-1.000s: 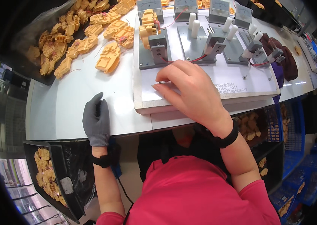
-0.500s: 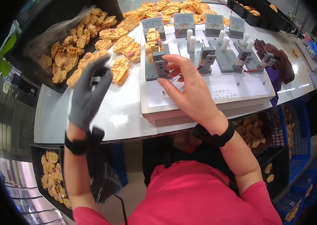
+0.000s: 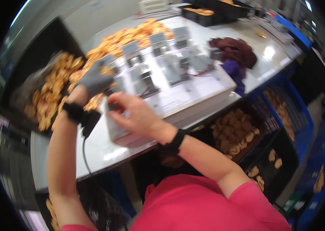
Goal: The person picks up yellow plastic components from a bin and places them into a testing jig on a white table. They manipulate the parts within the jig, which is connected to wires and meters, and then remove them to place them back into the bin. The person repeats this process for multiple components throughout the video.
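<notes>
My left hand (image 3: 95, 79), in a grey glove, reaches to the leftmost test fixture at a yellow plastic part (image 3: 106, 71). Motion smears its fingers, so I cannot tell whether they grip the part. At the near end of that fixture my bare right hand (image 3: 135, 116) curls thumb and fingers around a dark clamp end (image 3: 113, 106). Further right on the white board (image 3: 193, 102) stand several more grey fixtures (image 3: 143, 81) with white-handled clamps. Grey meters (image 3: 158, 40) stand behind them.
Yellow plastic parts (image 3: 135, 34) lie heaped behind the fixtures, and more fill a black bin (image 3: 60, 36) at the left. A maroon cloth (image 3: 235, 50) and a purple cloth (image 3: 232, 71) lie right of the board. Bins of parts (image 3: 235, 129) stand below the table edge.
The view has turned, so the board appears further left. My left hand has gone from above the table to the leftmost fixture. My right hand stays near that fixture's clamp.
</notes>
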Demonstrator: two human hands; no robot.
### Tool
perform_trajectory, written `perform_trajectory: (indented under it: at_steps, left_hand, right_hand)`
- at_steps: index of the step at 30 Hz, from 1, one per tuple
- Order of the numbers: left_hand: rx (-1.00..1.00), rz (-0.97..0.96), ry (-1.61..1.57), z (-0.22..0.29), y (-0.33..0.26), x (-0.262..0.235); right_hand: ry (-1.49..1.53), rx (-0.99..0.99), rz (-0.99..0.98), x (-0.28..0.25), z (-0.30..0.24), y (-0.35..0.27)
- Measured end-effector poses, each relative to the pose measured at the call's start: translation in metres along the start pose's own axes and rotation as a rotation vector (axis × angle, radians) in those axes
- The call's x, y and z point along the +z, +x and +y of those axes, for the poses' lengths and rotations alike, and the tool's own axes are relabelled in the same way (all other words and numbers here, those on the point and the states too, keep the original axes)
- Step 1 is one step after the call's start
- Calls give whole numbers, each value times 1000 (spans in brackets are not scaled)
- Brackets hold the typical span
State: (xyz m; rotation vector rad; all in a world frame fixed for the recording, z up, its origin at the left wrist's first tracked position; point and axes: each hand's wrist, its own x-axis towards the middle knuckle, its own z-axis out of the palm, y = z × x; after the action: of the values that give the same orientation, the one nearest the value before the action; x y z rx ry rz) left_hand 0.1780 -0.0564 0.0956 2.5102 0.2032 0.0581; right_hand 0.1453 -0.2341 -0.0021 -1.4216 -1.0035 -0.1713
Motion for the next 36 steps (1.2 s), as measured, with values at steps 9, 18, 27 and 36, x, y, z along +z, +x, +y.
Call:
perform_trajectory:
  at_steps: [9, 18, 27, 36]
  left_hand:
    - [354, 148, -376, 63, -84, -48]
    - [189, -410, -364, 50, -167, 83]
    - [258, -375, -328, 31, -175, 96]
    - [27, 618, -130, -92, -194, 99]
  right_hand:
    - [65, -72, 82, -8, 9, -12]
    - [706, 432, -111, -94, -42, -133]
    - [521, 963, 119, -119, 1, -234]
    - [787, 1192, 1295, -167, 92, -364]
